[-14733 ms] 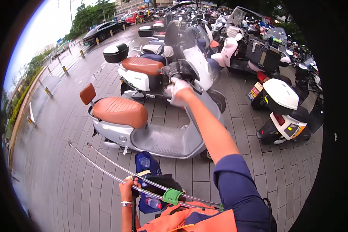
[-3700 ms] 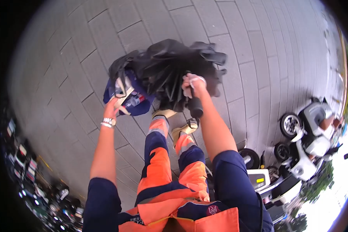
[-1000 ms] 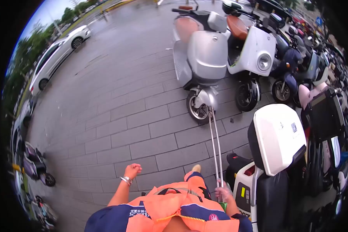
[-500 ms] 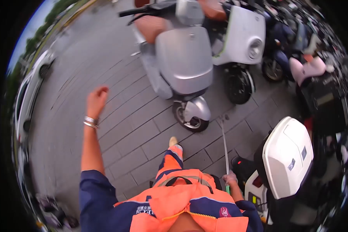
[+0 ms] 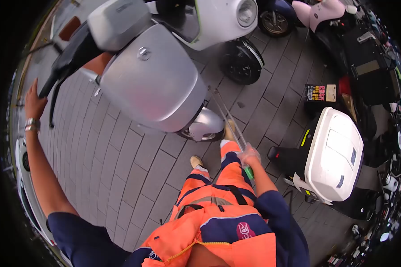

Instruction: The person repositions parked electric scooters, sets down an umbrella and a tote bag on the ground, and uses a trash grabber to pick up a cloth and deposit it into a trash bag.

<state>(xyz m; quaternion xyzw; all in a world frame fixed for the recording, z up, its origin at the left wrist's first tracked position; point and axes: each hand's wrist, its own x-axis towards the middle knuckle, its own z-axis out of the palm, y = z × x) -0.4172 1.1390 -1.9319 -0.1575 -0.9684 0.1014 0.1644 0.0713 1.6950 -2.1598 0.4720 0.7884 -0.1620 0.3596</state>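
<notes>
My left hand [image 5: 34, 103] is beside the black handlebar grip [image 5: 51, 84] of a silver scooter [image 5: 153, 78], fingers mostly stretched out; whether it touches the grip I cannot tell. A metal bracelet circles that wrist. In a thin clear glove, my right hand [image 5: 249, 155] is closed around long metal tongs [image 5: 229, 118] with a green handle end. The tongs' slim arms point away from me, their tips in front of the scooter's front wheel [image 5: 205, 127].
A white scooter [image 5: 227, 20] stands behind the silver one. To my right is a scooter with a white top box [image 5: 334, 153]. More parked scooters, one with a pink front [image 5: 318, 13], line the right side. Grey paving [image 5: 133, 178] lies underfoot, and a white car [image 5: 29, 191] is at far left.
I have stepped closer to the silver scooter. My left hand has reached out to its handlebar, and my right hand has swung the tongs forward.
</notes>
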